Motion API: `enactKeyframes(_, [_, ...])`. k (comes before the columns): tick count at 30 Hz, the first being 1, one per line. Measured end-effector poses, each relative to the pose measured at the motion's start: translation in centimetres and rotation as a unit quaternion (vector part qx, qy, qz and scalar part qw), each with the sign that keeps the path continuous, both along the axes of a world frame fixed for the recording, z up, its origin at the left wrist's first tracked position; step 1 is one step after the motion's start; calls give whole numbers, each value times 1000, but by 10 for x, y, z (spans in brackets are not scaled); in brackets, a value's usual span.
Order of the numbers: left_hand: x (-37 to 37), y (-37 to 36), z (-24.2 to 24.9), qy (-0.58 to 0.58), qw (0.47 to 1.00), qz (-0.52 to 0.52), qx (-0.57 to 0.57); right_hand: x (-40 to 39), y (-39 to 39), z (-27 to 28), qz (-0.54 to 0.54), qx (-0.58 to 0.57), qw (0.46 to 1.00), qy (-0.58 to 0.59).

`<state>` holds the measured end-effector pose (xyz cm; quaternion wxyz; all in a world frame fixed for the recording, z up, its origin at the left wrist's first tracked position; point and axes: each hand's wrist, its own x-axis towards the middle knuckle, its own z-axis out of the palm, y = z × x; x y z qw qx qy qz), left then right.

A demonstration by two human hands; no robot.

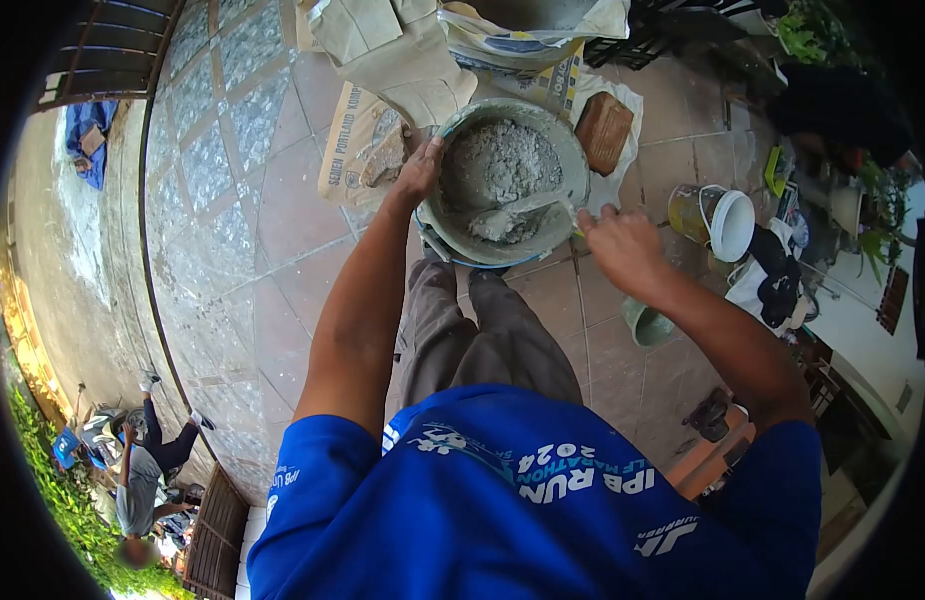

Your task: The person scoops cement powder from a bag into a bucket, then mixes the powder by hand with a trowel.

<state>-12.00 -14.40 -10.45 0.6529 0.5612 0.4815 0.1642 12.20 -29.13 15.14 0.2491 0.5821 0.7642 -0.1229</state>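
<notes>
A round bucket (580,175) stands on the tiles by my feet, with grey cement powder (512,165) and a darker lump of mix inside. My left hand (420,170) grips its left rim, fingers partly hidden behind the wall. On the right, my right hand (622,245) is closed round the handle of a trowel (537,203). The trowel's blade rests in the mix near the bucket's lower side, coated in grey. Just left of the bucket lies a broken chunk (385,150) on a paper cement bag (344,150).
A brick (603,133) lies right of the bucket; an opened cement sack (522,50) stands beyond it. Farther right are a tipped white-mouthed pail (730,226) and a green container (650,322). A person (140,475) is beside a motorbike at lower left.
</notes>
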Motion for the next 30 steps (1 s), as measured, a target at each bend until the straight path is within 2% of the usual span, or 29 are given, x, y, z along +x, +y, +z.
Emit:
enactKeyframes(2, [1, -7, 3, 12, 1000, 3, -26, 16, 11, 17, -63, 26, 997, 20])
enactKeyframes(3, [2, -7, 6, 14, 999, 5, -34, 17, 17, 6, -81, 45, 996, 14])
enactKeyframes(5, [3, -2, 9, 12, 999, 0, -34, 4, 35, -30, -116, 91, 989, 4])
enactKeyframes(8, [2, 4, 8, 0, 999, -18, -35, -29, 21, -99, -97, 88, 991, 35])
enactKeyframes(11, [-3, -3, 3, -10, 997, -26, -65, -18, -13, -72, -10, 53, 997, 60])
enactKeyframes(15, [2, -1, -9, -11, 998, 2, -55, 24, 7, 7, -50, -44, 998, 21])
enactKeyframes(19, [-2, -2, -25, -17, 999, -1, -50, 22, 16, -33, -107, 28, 994, 17])
enactKeyframes(21, [1, -2, -4, -15, 998, -3, -54, 0, 3, -92, -115, 70, 991, 6])
enactKeyframes(22, [3, 0, 4, -14, 998, -2, -55, -13, -4, -93, -137, 36, 990, 4])
enactKeyframes(25, [2, -1, 18, 10, 999, -5, -51, 8, -16, -55, -67, -60, 995, 49])
enactKeyframes(28, [2, -2, -4, 3, 998, 4, -66, 28, 18, 17, -65, -90, 991, 74])
enactKeyframes(30, [3, -3, -3, 14, 997, 9, -70, 25, 27, -7, -117, -13, 993, 24])
